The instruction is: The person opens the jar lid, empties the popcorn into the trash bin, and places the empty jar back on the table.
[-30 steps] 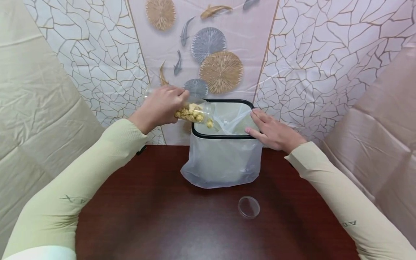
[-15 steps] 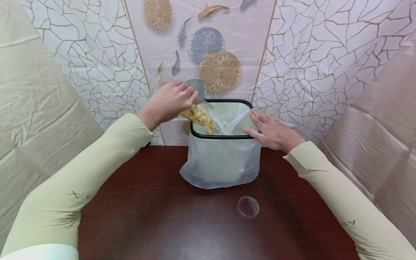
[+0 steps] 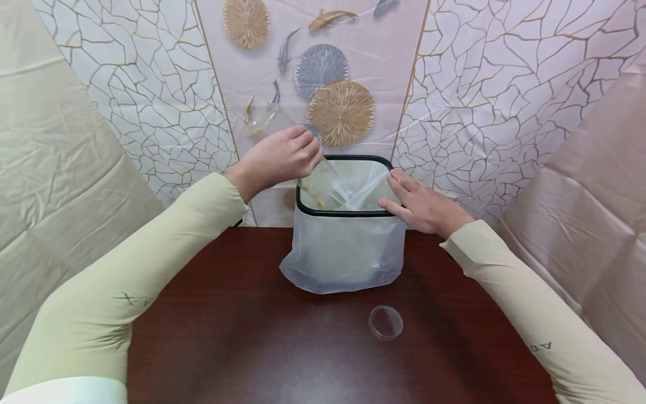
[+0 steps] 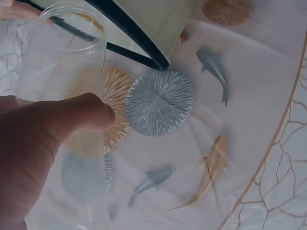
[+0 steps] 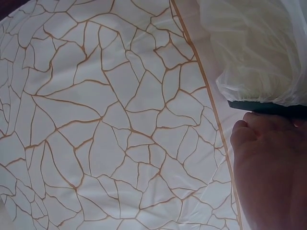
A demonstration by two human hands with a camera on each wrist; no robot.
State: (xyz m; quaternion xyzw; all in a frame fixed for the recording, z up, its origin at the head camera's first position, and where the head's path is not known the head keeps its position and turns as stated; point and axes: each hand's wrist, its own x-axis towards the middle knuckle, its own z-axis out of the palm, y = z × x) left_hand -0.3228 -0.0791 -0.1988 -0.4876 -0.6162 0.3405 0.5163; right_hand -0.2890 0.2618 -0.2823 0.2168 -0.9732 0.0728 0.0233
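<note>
My left hand (image 3: 282,160) grips a clear plastic jar (image 3: 323,178) round its middle. The jar tilts steeply, its mouth down inside the left of a bin (image 3: 348,247) and its base raised at upper left. A few yellow crumbs (image 3: 321,204) show near the mouth; in the left wrist view a yellowish smear (image 4: 88,21) marks the inside of the jar. My right hand (image 3: 421,202) rests across the bin's right rim, fingers fairly straight, thumb over the front corner. A translucent bag lines the bin, folded outward over its black rim (image 3: 353,213). The bin's bottom is hidden.
A clear round lid (image 3: 386,322) lies on the dark brown table (image 3: 242,331) in front of the bin. Close behind the bin hangs a patterned cloth backdrop (image 3: 469,101), with beige cloth (image 3: 55,168) at both sides.
My left hand has moved right and tipped the jar more steeply. The yellow popcorn-like pieces have poured out of it into the bin. The right hand stays on the rim.
</note>
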